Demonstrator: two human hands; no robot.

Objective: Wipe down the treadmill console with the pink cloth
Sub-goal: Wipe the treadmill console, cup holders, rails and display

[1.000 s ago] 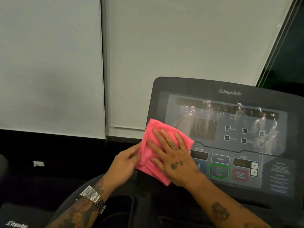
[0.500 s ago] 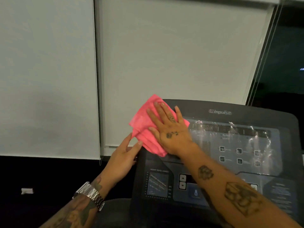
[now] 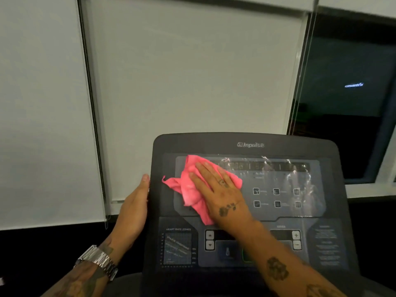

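Observation:
The dark treadmill console [image 3: 300, 146] fills the lower right of the head view, with a glossy display panel and buttons. A crumpled pink cloth [image 3: 188, 189] lies on the upper left of the display. My right hand [image 3: 220, 189] presses flat on the cloth, fingers spread and pointing up-left. My left hand [image 3: 135, 209] grips the console's left edge, thumb at the rim, a metal watch on the wrist. Part of the cloth is hidden under my right palm.
White roller blinds [image 3: 182, 71] cover the window behind the console. A dark window pane [image 3: 347, 93] with a small lit sign is at the upper right. Wet streaks [image 3: 295, 174] shine on the right side of the display.
My right hand has slid the cloth from the console's upper left corner onto the display. My left hand has shifted up along the left edge. The view has tilted so more of the console shows.

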